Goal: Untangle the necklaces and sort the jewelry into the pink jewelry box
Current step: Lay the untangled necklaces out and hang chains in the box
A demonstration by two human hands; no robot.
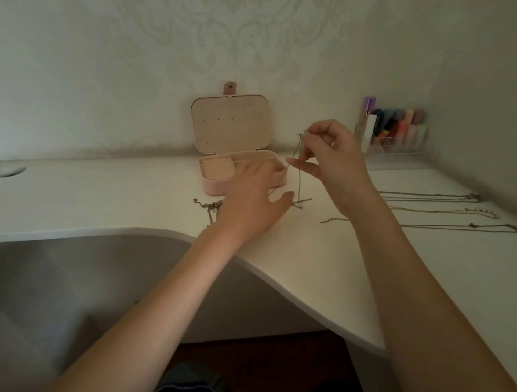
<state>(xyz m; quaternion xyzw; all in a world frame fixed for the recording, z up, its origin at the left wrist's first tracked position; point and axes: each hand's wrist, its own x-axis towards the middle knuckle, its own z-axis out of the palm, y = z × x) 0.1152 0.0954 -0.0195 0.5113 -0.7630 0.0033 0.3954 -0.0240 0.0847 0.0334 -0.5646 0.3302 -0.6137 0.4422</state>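
The right hand [328, 158] is raised above the white desk [140, 212], its thumb and fingertips pinching the top of a thin chain necklace [297, 174]. From that pinch the chain hangs down in two strands below and to the left of the hand; its lower end trails on the desk surface just in front of the pink jewelry box [238, 161]. A lower finger of the same hand points left and seems to touch one strand.

The left hand [250, 198] reaches forward with its fingers spread and fairly straight, low over the desk in front of the box. Its thumb lies close to the trailing end of the chain; whether it actually holds a strand cannot be told.

The box stands open near the back edge of the desk, its lid upright against the wall and a ridged ring roll showing in its left compartment. A small tangle of chains [209, 208] lies on the desk left of the left wrist. Toward the right edge, three necklaces [440, 210] lie stretched out in rough parallel lines, apart from one another. A clear organizer [394, 136] with coloured items stands in the back right corner.
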